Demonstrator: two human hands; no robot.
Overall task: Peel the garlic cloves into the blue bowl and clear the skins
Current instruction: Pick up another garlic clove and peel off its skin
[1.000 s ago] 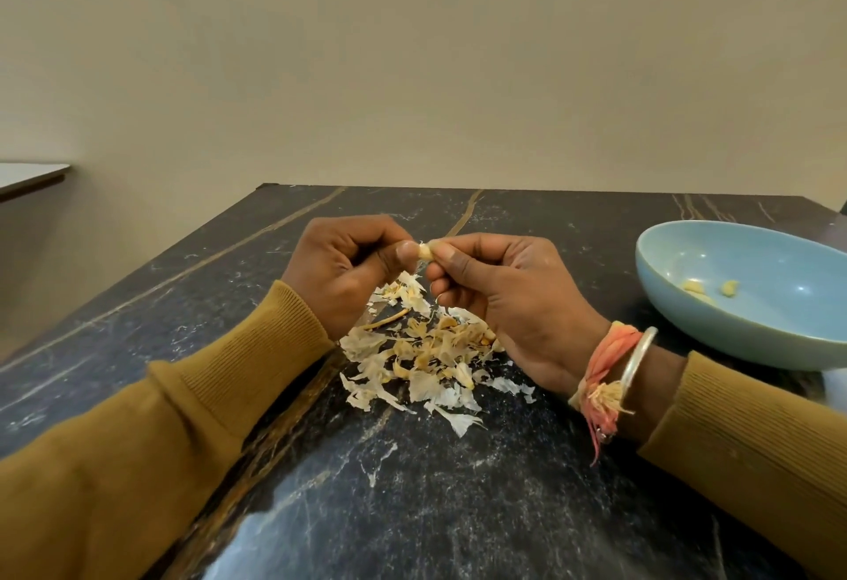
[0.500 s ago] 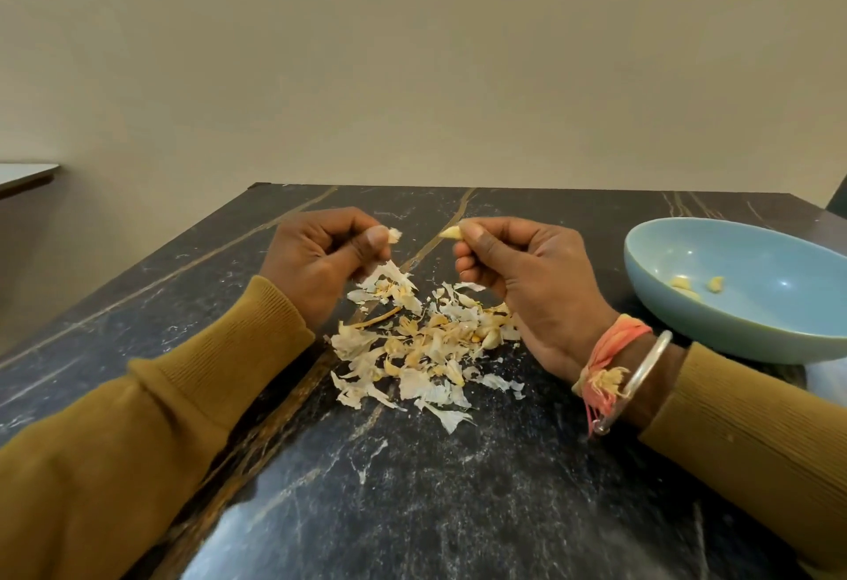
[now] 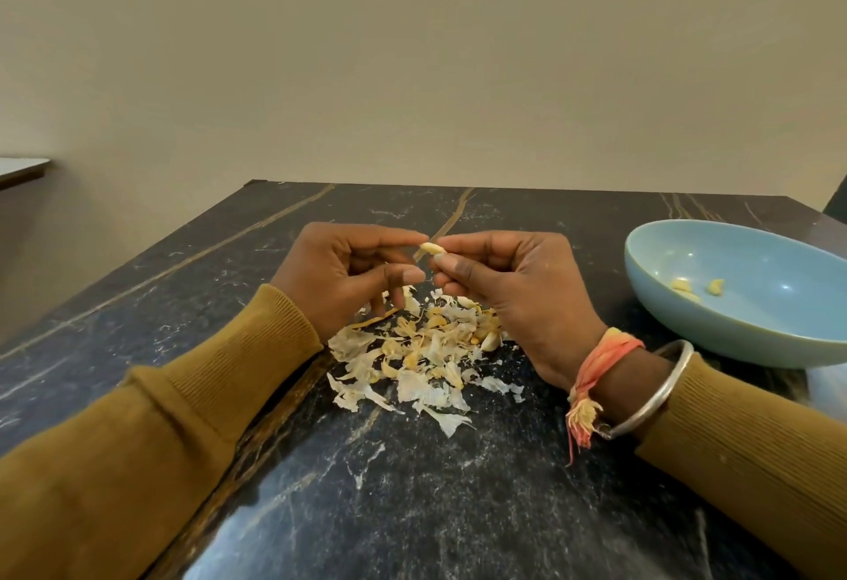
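Back at garlic clove above skin pile with loose-fingered left hand, scrap dropped. Pinched in right hand; probably nearly bare.

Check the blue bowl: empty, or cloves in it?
Not empty. The blue bowl holds a few peeled cloves near its middle; the rest of the inside is bare.
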